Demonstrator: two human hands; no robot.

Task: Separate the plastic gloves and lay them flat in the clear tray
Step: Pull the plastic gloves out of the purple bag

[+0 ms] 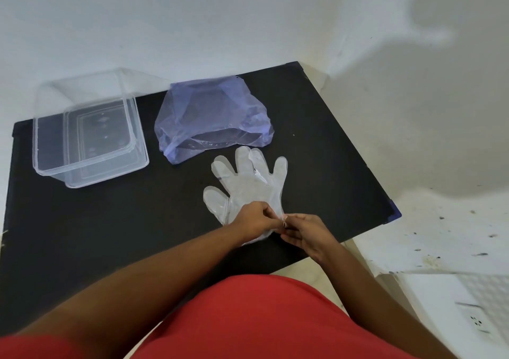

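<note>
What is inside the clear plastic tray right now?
No gloves lie in the clear plastic tray; only a clear inner piece, perhaps a lid or second tray, shows through. The translucent plastic gloves remain on the black table.

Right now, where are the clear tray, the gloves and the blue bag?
clear tray (91, 165): head view, near rim.
gloves (248, 185): head view, palm of the stack.
blue bag (209, 107): head view, middle of its top.

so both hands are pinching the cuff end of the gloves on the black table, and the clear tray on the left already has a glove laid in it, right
Not quite. The head view shows the clear tray holding no glove. The rest stands: the left hand and right hand pinch the cuff end of the gloves, which lie on the black table, with the tray at the left.
</note>
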